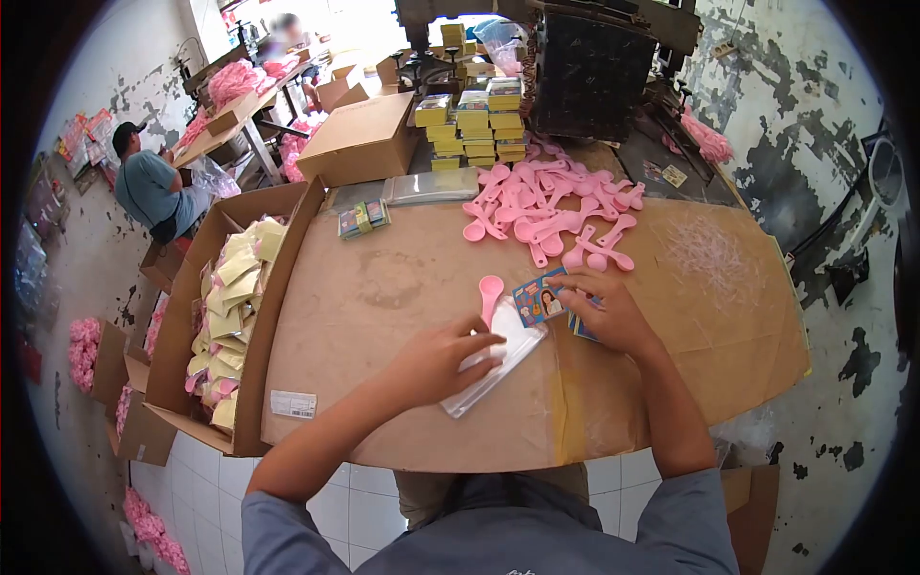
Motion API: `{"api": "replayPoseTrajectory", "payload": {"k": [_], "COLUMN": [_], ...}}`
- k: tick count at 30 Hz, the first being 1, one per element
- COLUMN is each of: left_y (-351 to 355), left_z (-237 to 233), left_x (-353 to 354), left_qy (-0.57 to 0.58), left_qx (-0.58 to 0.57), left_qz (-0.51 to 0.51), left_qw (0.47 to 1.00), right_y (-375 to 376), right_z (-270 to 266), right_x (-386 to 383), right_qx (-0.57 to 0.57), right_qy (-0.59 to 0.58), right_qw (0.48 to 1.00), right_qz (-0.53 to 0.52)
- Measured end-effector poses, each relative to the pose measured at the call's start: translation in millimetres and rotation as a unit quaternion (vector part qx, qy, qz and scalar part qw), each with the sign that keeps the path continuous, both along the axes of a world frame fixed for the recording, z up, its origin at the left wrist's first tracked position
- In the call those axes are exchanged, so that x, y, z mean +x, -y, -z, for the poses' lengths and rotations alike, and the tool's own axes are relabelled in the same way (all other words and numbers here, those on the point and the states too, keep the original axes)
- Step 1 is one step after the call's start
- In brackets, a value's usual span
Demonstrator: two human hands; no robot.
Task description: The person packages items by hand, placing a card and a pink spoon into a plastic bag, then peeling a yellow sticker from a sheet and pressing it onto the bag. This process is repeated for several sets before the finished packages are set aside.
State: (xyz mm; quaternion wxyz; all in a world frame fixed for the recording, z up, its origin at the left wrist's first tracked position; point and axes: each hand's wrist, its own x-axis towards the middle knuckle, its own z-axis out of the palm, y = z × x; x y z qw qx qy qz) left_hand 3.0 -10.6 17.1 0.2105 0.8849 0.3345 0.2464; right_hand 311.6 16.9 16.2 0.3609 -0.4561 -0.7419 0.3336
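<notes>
While the right hand (604,309) held a small blue printed card (538,301) at its edge, the left hand (446,357) lay over flat clear plastic bags (479,391), fingers slightly parted; whether they gripped, I couldn't tell. Just beyond lay a pink plastic spoon (490,295) on the cardboard-covered worktop (383,287).

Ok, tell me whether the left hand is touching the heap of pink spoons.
Apart. The head view shows bare cardboard between the left hand and the heap of pink spoons.
</notes>
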Motion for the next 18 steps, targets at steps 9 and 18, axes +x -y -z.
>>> {"api": "replayPoseTrajectory", "payload": {"k": [9,18], "left_y": [-31,-30], "left_z": [26,25], "left_x": [15,16], "left_qy": [-0.049,0.151], "left_qx": [0.147,-0.227], "left_qz": [-0.147,-0.202], "left_qw": [0.977,0.941], "right_y": [-3,4], "right_z": [20,8], "right_x": [-4,-13], "right_qx": [0.112,0.067], "right_qy": [0.095,-0.077], "right_qw": [0.989,0.994], "right_qz": [0.029,0.044]}}
